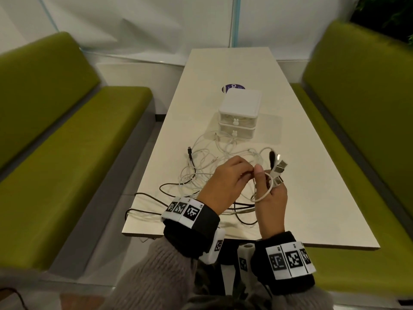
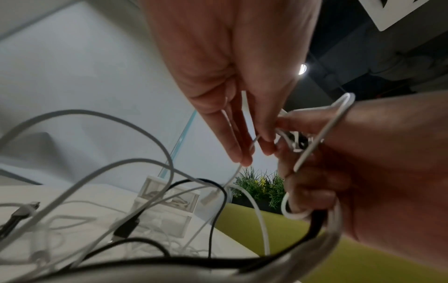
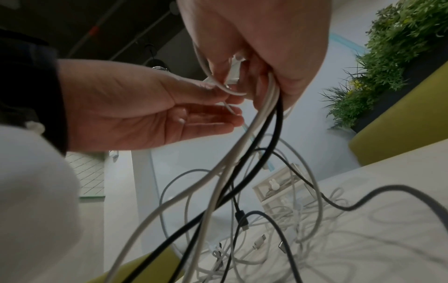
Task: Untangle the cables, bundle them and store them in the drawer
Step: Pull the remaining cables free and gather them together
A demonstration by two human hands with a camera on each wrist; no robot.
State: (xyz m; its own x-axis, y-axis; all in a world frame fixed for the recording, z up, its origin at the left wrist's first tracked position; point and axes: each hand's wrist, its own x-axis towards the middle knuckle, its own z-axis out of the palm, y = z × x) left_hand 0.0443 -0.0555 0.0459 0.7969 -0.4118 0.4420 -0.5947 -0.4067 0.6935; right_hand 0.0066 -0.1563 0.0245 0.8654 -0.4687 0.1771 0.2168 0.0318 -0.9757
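Note:
A tangle of white and black cables (image 1: 207,166) lies on the cream table (image 1: 312,198) in front of a small white two-drawer box (image 1: 239,115), both drawers closed. My right hand (image 1: 271,193) is raised above the table and grips a bunch of white and black cables (image 3: 264,118) with their USB plugs (image 1: 279,168) sticking out past the fingers. My left hand (image 1: 225,182) meets it from the left and pinches a thin white cable (image 2: 254,141) between thumb and fingertips. Loops hang from both hands down to the pile.
Green bench seats (image 1: 67,135) flank the table on both sides. A dark round sticker (image 1: 232,87) lies behind the drawer box. Black cable (image 1: 143,198) trails over the table's near left edge. Green plants (image 3: 387,57) stand at the far right.

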